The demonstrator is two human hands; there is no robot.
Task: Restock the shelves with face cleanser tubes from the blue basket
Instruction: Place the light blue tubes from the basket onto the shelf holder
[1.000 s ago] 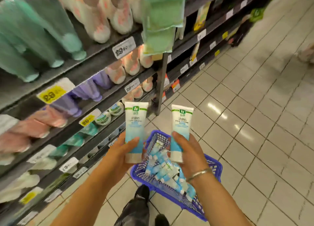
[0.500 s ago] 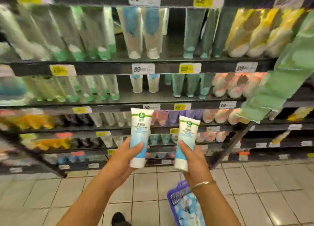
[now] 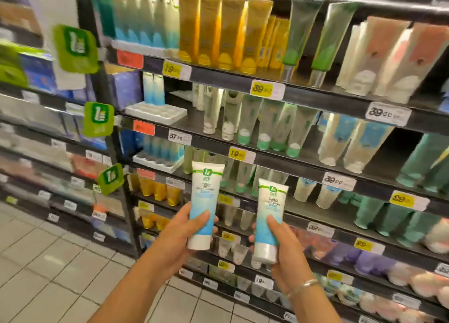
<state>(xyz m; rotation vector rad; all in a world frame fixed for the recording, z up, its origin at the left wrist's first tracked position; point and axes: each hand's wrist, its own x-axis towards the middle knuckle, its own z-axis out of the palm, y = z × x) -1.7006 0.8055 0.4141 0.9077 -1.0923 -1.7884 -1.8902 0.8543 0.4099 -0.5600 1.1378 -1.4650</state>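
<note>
Left hand point(image 3: 181, 235) wraps the lower half of a face cleanser tube point(image 3: 205, 204), cap down, thumb across its front; right hand point(image 3: 283, 247) grips a second tube point(image 3: 268, 222) the same way, cap down, thumb on the blue band; bracelet point(image 3: 303, 286) on the right wrist; both tubes upright, side by side but apart, held in front of the shelves point(image 3: 243, 79); white tray point(image 3: 155, 112) with two blue-white tubes sits on a shelf above the left-hand tube; blue basket out of frame.
</note>
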